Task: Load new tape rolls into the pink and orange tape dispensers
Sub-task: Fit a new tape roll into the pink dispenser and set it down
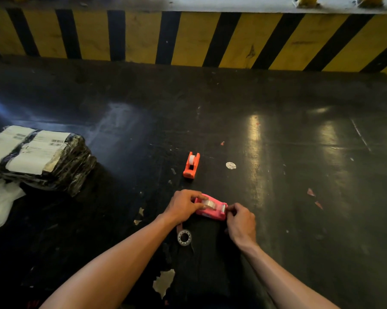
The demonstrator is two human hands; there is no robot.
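The pink tape dispenser (212,210) lies on the dark floor just ahead of me with a clear tape roll (208,203) seated in it. My left hand (183,205) grips its rear end, fingers on the roll. My right hand (240,219) pinches at the cutter end on the right. The orange tape dispenser (191,166) stands farther away, apart from both hands, with a white roll in it. A loose clear tape roll (184,237) lies flat on the floor between my forearms.
A black plastic-wrapped parcel (38,155) with white labels sits at the left, with white paper (1,201) beside it. A yellow-and-black striped curb (188,36) runs across the back. A round white sticker (230,165) and small scraps dot the floor.
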